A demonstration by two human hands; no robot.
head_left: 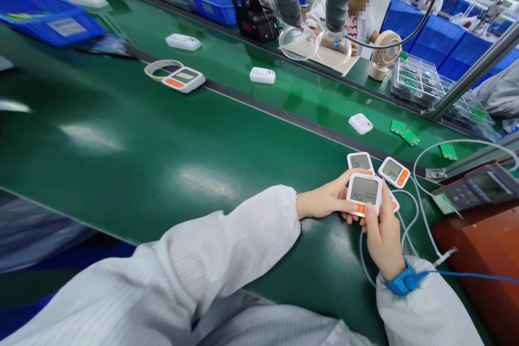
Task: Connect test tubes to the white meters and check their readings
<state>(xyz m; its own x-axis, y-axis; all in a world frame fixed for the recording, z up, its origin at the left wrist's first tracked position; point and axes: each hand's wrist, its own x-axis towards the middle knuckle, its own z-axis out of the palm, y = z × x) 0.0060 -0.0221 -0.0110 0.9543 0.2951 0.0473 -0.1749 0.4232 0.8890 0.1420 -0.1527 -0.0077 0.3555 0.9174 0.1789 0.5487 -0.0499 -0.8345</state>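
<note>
Between my two hands is a white digital meter (364,190) with a grey display and orange buttons, its screen facing me. My left hand (330,194) grips its left side, thumb on the orange button strip. On the right, my right hand (383,232) holds the lower right edge, thumb near the buttons; a blue wrist strap (405,279) circles that wrist. Just behind lie a second meter (360,161) and a third meter (393,171), both with digits showing. Another white and orange piece is partly hidden behind my right fingers.
Thin clear tubing (417,194) loops beside my right hand to a grey handheld instrument (486,186) on an orange-brown box (482,248). White housings (263,75) and green circuit boards (410,137) lie on the green belt. Further left are a meter with tape roll (184,79) and blue bin (48,16). Co-workers sit opposite.
</note>
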